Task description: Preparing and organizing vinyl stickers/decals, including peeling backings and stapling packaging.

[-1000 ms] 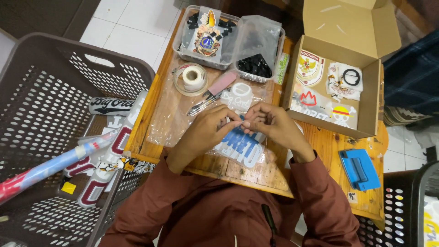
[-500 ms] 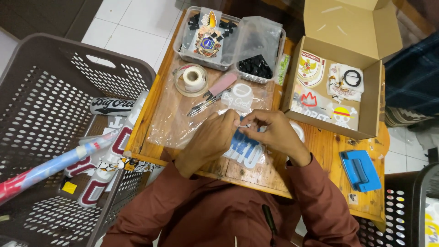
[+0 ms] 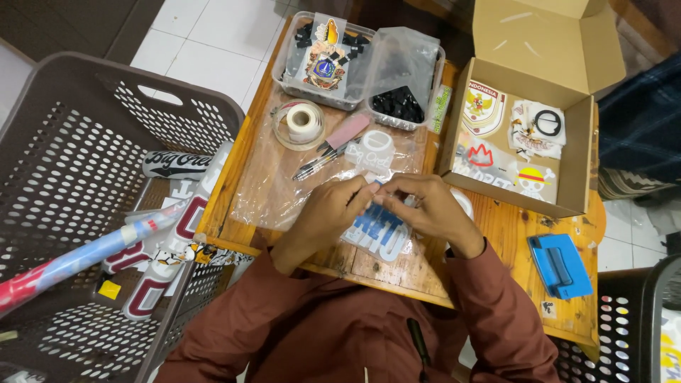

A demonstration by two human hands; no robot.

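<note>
Both hands' fingers (image 3: 370,190) pinch a blue-lettered sticker (image 3: 379,230) (its top edge hidden).

Glossy blue-and-white cut-out sticker (image 3: 379,230) lies on a smooth, shiny clear plastic sheet (image 3: 273,191) over the varnished orange-brown wooden table (image 3: 511,237). Matt brown corrugated cardboard box (image 3: 543,42), perforated grey plastic basket (image 3: 64,142), matt blue plastic squeegee (image 3: 560,266). Maroon cloth sleeve (image 3: 496,319), soft and matt.

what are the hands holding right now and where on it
Both hands, left hand and right hand, pinch the top edge of a clear-backed sticker sheet with blue block letters, fingertips meeting at that edge; its lower part lies on the wooden table.
</note>
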